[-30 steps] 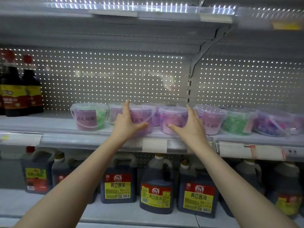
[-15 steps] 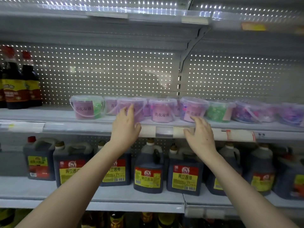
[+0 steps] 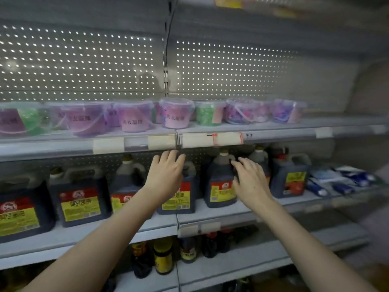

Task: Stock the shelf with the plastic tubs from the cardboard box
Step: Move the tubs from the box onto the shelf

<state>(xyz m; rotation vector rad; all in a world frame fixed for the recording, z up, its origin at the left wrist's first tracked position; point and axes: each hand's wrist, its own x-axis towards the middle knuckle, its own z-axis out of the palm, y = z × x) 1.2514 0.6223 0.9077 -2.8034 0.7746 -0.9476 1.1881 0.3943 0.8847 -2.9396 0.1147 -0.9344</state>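
Across the lower half of the frame, big dark jugs (image 3: 77, 203) with red and yellow labels stand in a row on a lower board. Under them, at the bottom middle, are small bottles (image 3: 162, 260) with yellow labels. At the right edge lie some blue and white packs (image 3: 341, 180), too blurry to read. Behind it all is a grey back wall (image 3: 84, 66) full of little holes with light shining through. White paper tags (image 3: 210, 140) sit on the front edge of the shelf (image 3: 52, 147). The left hand (image 3: 166, 175) and the right hand (image 3: 250, 182) are both in the middle of the frame, just below that front edge and in front of the jugs. Both are open, with fingers loose and a little spread, and they hold nothing. The plastic tubs (image 3: 176, 114) are above the hands, up on the shelf, and the fingers do not touch them. They stand in a long row from the left edge of the frame to right of the middle, some behind others. They are small see-through buckets with clear lids and thin handles. Most look pink or purple inside, and a green tub (image 3: 207, 114) stands among them. Some at the front have dark writing on them.
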